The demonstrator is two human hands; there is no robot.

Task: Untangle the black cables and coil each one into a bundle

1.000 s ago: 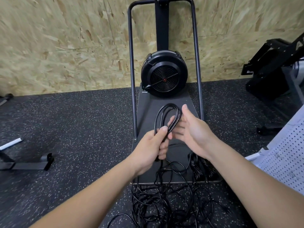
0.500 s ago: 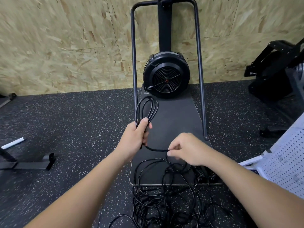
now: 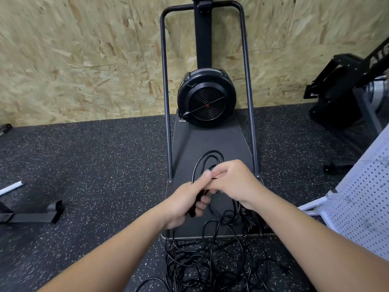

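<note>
The fingers of the left hand grip the gathered loops of thin black cable above the flat dark machine platform; the right hand, half a second ago lower and pinching a strand, now pinches cable against the loops, so another turn is probably added. The tangled black heap remains large below. The contact itself is blurred.

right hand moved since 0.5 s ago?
Yes. The right hand rose from the tangled cables toward the fan, meeting the coil.
</note>
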